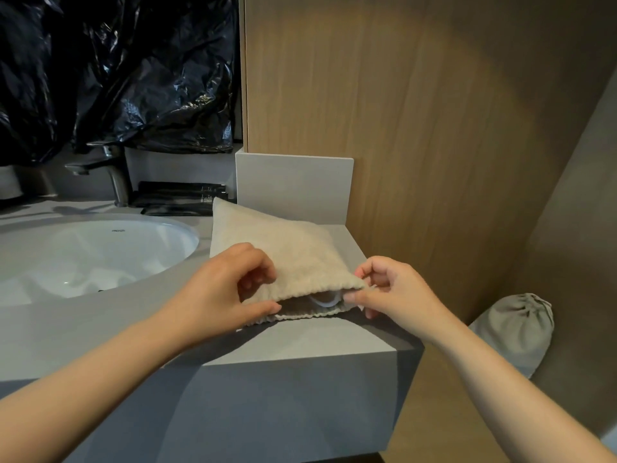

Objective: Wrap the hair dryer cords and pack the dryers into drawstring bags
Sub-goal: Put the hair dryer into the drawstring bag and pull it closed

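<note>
A beige drawstring bag (283,248) lies on the grey counter (334,342), its mouth facing me. Something white (325,299), part of a dryer or its cord, shows just inside the opening. My left hand (227,289) pinches the left side of the bag's mouth between thumb and curled fingers. My right hand (390,289) pinches the right corner of the mouth. A second grey drawstring bag (514,329), pulled closed and full, rests lower down at the right.
A white sink basin (93,252) sits in the counter at the left, with a metal faucet (107,172) behind it. Black sachets (180,198) lie by the grey backsplash (293,185). Black plastic sheeting (117,71) hangs above. A wooden panel (417,128) rises at the right.
</note>
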The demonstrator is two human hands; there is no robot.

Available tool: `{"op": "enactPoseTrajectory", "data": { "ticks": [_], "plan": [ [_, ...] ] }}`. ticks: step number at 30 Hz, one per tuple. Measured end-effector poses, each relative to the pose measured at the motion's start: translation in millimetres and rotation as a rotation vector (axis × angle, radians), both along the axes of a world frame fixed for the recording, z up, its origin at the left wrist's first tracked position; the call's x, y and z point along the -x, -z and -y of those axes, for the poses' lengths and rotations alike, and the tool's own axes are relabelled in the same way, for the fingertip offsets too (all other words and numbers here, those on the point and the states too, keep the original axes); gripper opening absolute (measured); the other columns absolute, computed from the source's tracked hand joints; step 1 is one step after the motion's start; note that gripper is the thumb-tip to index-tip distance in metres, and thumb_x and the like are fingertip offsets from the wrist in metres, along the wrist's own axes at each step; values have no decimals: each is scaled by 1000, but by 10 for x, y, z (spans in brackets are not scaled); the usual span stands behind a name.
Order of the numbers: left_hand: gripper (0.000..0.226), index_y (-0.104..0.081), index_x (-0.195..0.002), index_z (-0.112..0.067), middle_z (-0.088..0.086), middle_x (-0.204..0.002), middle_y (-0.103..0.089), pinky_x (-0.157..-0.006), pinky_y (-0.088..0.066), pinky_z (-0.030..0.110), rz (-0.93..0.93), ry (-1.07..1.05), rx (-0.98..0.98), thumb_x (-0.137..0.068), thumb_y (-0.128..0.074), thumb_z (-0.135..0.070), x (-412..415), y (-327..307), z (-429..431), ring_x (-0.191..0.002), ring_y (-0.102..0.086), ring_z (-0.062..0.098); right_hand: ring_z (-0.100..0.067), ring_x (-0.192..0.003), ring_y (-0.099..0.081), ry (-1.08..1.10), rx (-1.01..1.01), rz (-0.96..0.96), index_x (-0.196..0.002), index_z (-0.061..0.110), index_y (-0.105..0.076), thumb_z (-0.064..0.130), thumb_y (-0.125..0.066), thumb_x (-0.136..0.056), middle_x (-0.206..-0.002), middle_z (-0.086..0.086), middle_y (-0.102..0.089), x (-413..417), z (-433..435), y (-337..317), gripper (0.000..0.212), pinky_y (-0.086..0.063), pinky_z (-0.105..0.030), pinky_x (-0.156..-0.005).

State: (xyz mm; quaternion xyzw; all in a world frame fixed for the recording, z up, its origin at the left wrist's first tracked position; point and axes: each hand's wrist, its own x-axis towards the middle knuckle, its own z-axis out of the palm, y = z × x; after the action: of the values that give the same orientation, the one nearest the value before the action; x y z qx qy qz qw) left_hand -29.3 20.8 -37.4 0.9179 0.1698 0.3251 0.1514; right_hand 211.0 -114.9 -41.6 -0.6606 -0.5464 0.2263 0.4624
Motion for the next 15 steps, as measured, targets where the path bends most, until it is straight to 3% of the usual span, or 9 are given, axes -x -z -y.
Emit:
{"op": "enactPoseTrajectory", "data": {
  "ticks": [4,7,9,12,15],
  "plan": [
    [42,-56,-79,-28,-7,-75,-51,-56,-41,14,15,-87,39,-55,-74,-57,171,82,-70,-68,-49,15,-18,-70,-69,12,23,76,-102,25,-68,16,-75,-81,-84,3,-73,-66,189,26,25,-58,-25,-63],
    [46,-55,-79,-32,-8,-77,-52,-61,-43,20,-48,-137,37,-51,-72,-64,311,125,-47,-73,-50,13,-10,-69,-67,159,-16,257,-92,27,-71,22,-75,-81,-76,9,-71,-68,245,73,12,-59,-25,-60],
    [45,-55,-80,-32,-10,-81,-54,-65,-43,16,-86,-159,75,-51,-70,-64,442,147,-20,-78,-52,9,-6,-67,-65,226,-49,313,-82,27,-72,27,-76,-80,-74,12,-70,-37,278,88,5,-56,-22,-56],
    [29,-60,-76,-32,-10,-75,-61,-64,-44,13,-71,-217,110,-60,-81,-45,628,148,44,-81,-57,7,-3,-65,-65,266,-65,345,-75,25,-72,27,-77,-79,-69,13,-69,42,336,110,7,-53,-20,-54],
    [19,-68,-66,-24,-10,-60,-65,-51,-41,11,-18,-265,163,-70,-85,-16,738,131,142,-59,-59,6,-7,-68,-64,329,-77,360,-71,27,-72,24,-77,-80,-70,13,-68,83,399,128,11,-55,-26,-59]
  ]
}}
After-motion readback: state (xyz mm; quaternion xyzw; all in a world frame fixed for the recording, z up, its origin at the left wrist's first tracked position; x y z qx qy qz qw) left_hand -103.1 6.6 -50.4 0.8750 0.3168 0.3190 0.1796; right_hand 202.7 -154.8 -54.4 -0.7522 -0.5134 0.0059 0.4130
